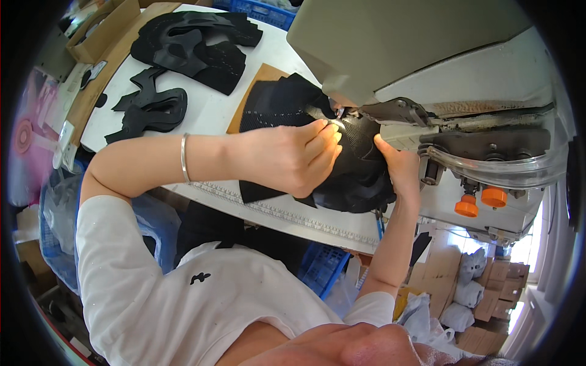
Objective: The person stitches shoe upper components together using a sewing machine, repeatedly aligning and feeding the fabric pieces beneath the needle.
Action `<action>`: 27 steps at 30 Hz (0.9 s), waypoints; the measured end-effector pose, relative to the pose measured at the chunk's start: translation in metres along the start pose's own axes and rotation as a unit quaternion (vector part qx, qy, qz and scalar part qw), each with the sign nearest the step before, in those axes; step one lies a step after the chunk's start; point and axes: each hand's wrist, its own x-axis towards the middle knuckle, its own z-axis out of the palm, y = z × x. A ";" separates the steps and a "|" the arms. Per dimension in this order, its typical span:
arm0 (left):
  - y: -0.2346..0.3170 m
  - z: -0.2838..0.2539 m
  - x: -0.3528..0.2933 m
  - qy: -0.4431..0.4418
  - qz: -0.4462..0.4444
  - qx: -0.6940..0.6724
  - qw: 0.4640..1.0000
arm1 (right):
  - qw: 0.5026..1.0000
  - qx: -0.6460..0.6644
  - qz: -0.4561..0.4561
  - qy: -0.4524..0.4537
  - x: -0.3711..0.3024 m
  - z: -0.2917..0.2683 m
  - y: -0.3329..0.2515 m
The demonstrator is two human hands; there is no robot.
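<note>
A black mesh shoe upper [360,143] lies bunched under the head of a sewing machine [390,43], lit by a small lamp near the needle. My left hand [299,155], with a silver bangle on its wrist, is closed in a pinch over the upper, close to the needle; what its fingertips hold is hidden. At the right edge of the upper, my right hand [400,168] grips it with the thumb on top and the other fingers mostly out of sight. Flat black material with white stitch marks [274,113] spreads to the left of the needle.
More black cut pieces [195,46] are stacked at the far left of the white table [213,113], with loose ones [152,110] nearer. A ruler strip [274,219] follows the near edge. Orange knobs [467,206] stick out from the machine. Blue crates [323,268] stand below.
</note>
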 end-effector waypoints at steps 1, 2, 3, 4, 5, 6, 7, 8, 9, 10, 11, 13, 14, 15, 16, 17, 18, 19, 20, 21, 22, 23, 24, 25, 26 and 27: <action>-0.005 -0.003 -0.002 -0.007 0.013 -0.012 1.000 | 1.000 0.001 -0.001 -0.001 -0.003 0.003 -0.003; -0.010 -0.005 -0.003 -0.009 0.013 -0.011 1.000 | 0.999 0.000 -0.029 -0.026 -0.006 0.005 -0.006; -0.015 -0.007 -0.004 -0.021 0.018 -0.049 0.998 | 0.997 -0.001 -0.056 -0.050 -0.010 0.007 -0.009; -0.020 -0.007 -0.005 -0.033 0.022 -0.087 0.995 | 0.997 -0.001 -0.056 -0.050 -0.013 0.011 -0.009; -0.024 -0.003 -0.008 0.003 0.035 -0.098 0.995 | 0.995 0.056 -0.040 -0.070 -0.016 0.014 -0.007; -0.029 -0.001 -0.009 0.005 0.036 -0.098 0.994 | 0.990 0.111 -0.024 -0.088 -0.018 0.017 -0.004; -0.034 -0.001 -0.010 -0.007 0.044 -0.122 0.992 | 0.980 0.185 -0.004 -0.066 -0.020 0.023 0.007; -0.038 -0.002 -0.009 -0.019 0.051 -0.146 0.988 | 0.981 0.185 -0.004 -0.062 -0.023 0.025 0.013; -0.042 -0.005 -0.008 -0.035 0.054 -0.152 0.986 | 0.978 0.198 -0.042 -0.050 -0.025 0.030 0.015; -0.046 -0.003 -0.009 -0.035 0.055 -0.152 0.986 | 0.974 0.209 -0.079 -0.037 -0.028 0.035 0.015; -0.051 0.000 -0.009 -0.014 0.060 -0.173 0.983 | 0.965 0.247 -0.079 -0.041 -0.031 0.040 0.013; -0.056 -0.004 -0.013 -0.018 0.045 -0.197 0.979 | 0.953 0.284 -0.067 -0.082 -0.042 0.047 -0.011; -0.060 -0.007 -0.013 -0.019 0.045 -0.196 0.979 | 0.938 0.320 -0.055 -0.122 -0.047 0.048 -0.018; -0.065 -0.009 -0.010 -0.019 0.051 -0.197 0.979 | 0.939 0.317 -0.032 -0.128 -0.048 0.047 -0.011; -0.069 -0.011 -0.009 -0.020 0.057 -0.198 0.978 | 0.940 0.317 -0.032 -0.125 -0.052 0.048 -0.006; -0.069 -0.009 -0.012 -0.046 0.035 -0.221 0.974 | 0.937 0.333 -0.018 -0.106 -0.057 0.052 -0.004; -0.071 -0.009 -0.014 -0.046 0.037 -0.221 0.973 | 0.932 0.350 -0.004 -0.090 -0.061 0.056 -0.003; -0.073 -0.009 -0.015 -0.046 0.028 -0.240 0.969 | 0.929 0.360 -0.009 -0.087 -0.064 0.058 -0.005; -0.074 -0.008 -0.015 -0.046 0.019 -0.258 0.965 | 0.929 0.361 -0.009 -0.086 -0.068 0.058 -0.007; -0.074 -0.009 -0.016 -0.048 0.019 -0.258 0.965 | 0.922 0.372 0.012 -0.105 -0.072 0.058 -0.012; -0.073 -0.010 -0.016 -0.036 0.000 -0.271 0.962 | 0.915 0.384 0.034 -0.124 -0.077 0.058 -0.016; -0.072 -0.010 -0.016 -0.024 -0.019 -0.283 0.958 | 0.916 0.380 0.074 -0.108 -0.084 0.058 -0.020; -0.070 -0.011 -0.016 -0.025 -0.019 -0.287 0.957 | 0.915 0.382 0.077 -0.107 -0.094 0.054 -0.016; -0.068 -0.011 -0.015 -0.029 -0.020 -0.279 0.960 | 0.909 0.387 0.073 -0.136 -0.102 0.048 -0.011; -0.066 -0.012 -0.014 -0.032 -0.022 -0.271 0.962 | 0.902 0.392 0.070 -0.166 -0.108 0.046 -0.008; -0.059 -0.012 -0.013 -0.035 -0.020 -0.276 0.960 | 0.912 0.381 0.074 -0.135 -0.113 0.045 -0.022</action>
